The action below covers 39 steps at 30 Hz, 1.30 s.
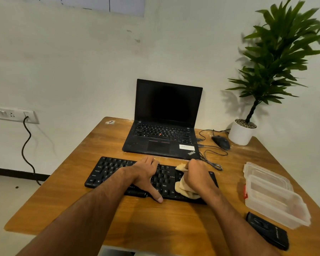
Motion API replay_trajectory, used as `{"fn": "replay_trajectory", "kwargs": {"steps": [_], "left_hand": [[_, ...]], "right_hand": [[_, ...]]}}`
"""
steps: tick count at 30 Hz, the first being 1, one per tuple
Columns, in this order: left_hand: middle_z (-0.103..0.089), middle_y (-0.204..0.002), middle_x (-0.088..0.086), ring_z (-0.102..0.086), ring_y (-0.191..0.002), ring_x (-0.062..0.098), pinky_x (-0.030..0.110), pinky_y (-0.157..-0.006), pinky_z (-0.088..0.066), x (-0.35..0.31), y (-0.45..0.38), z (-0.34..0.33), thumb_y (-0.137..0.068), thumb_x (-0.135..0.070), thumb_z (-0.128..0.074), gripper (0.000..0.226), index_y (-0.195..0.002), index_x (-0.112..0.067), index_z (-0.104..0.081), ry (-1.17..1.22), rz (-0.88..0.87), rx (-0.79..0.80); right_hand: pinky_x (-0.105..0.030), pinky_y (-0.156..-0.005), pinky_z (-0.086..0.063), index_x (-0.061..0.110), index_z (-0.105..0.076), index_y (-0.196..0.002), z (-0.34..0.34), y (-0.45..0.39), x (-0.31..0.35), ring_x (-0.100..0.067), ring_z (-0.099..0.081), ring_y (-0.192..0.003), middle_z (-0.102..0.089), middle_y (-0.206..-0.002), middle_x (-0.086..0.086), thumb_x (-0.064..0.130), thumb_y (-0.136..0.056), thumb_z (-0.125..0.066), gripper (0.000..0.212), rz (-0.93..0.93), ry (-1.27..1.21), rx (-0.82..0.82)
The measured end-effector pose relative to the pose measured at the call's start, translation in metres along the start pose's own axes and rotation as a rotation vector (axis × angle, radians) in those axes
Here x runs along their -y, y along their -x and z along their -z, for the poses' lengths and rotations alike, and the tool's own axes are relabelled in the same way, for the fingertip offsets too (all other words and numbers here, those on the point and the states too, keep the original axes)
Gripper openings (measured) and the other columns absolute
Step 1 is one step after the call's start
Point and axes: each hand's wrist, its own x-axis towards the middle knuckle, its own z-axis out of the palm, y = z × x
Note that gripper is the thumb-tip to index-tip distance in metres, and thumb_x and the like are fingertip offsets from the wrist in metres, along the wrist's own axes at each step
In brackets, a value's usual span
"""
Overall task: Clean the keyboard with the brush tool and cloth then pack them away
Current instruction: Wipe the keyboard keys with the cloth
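Two hands on one keyboard [107, 170], left hand [146, 174] spread flat, right hand [198, 174] gripping one cloth [183, 187]

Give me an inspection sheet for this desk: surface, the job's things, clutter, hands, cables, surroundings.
Surface: wooden desk, pale smudges near the back edge.
Job's things: black keyboard flat in front of the laptop; beige cloth bunched on its right end; brush not clearly seen; clear plastic container at right, its lid lying behind it.
Clutter: mouse, black pouch at the near right corner.
Hands: left hand rests flat on the keyboard, thumb over its front edge; right hand grips the cloth.
Cables: thin cable looped right of the laptop; wall cord hangs from the socket.
Surroundings: white wall, potted plant at the back right corner.
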Motion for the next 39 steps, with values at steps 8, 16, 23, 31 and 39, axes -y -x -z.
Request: {"fn": "replay_trajectory", "kwargs": {"steps": [8,16,23,31,39], "left_hand": [[-0.021,-0.164,0.009,-0.023,-0.15,0.029,0.051,-0.125,-0.028,0.001,-0.001,-0.001,-0.059,-0.084,-0.08,0.144,-0.164,-0.014,-0.011,0.02,0.01,0.019],[-0.02,-0.164,0.01,-0.022,-0.151,0.029,0.049,-0.127,-0.026,-0.002,0.002,0.001,-0.062,-0.082,-0.081,0.142,-0.164,-0.012,-0.012,0.004,0.003,0.012],[-0.021,-0.164,0.011,-0.024,-0.15,0.03,0.049,-0.126,-0.027,-0.001,-0.001,0.001,-0.061,-0.084,-0.079,0.143,-0.164,-0.011,-0.013,-0.017,0.001,0.012],[-0.024,-0.161,0.009,-0.028,-0.147,0.027,0.046,-0.124,-0.031,-0.003,-0.001,0.001,-0.061,-0.081,-0.081,0.14,-0.163,-0.012,-0.015,-0.011,0.012,0.019],[-0.024,-0.162,0.009,-0.026,-0.148,0.028,0.048,-0.125,-0.03,-0.001,-0.002,0.0,-0.059,-0.083,-0.081,0.143,-0.164,-0.012,-0.014,-0.011,0.009,0.018]], "right_hand": [[-0.027,-0.08,-0.056,0.014,-0.072,-0.101,0.013,0.017,-0.019,-0.013,-0.062,-0.093,-0.066,-0.101,0.002,0.019,-0.091,-0.071,0.011,-0.021,-0.002,0.128],[-0.025,-0.072,-0.045,0.008,-0.069,-0.098,0.01,0.01,-0.011,-0.022,-0.064,-0.097,-0.069,-0.104,-0.008,0.007,-0.091,-0.059,0.012,0.031,0.043,0.044],[-0.031,-0.083,-0.059,0.013,-0.067,-0.102,0.012,0.032,-0.011,-0.019,-0.065,-0.098,-0.067,-0.106,-0.004,0.014,-0.09,-0.071,0.013,0.069,0.113,0.152],[-0.034,-0.092,-0.056,0.012,-0.066,-0.121,0.001,0.04,0.017,-0.022,-0.063,-0.111,-0.064,-0.122,-0.008,0.012,-0.089,-0.071,0.032,0.176,0.131,0.128],[-0.03,-0.088,-0.058,0.013,-0.066,-0.105,0.008,0.027,0.008,-0.014,-0.062,-0.098,-0.065,-0.108,-0.001,0.018,-0.091,-0.07,0.015,0.154,0.131,0.143]]}}
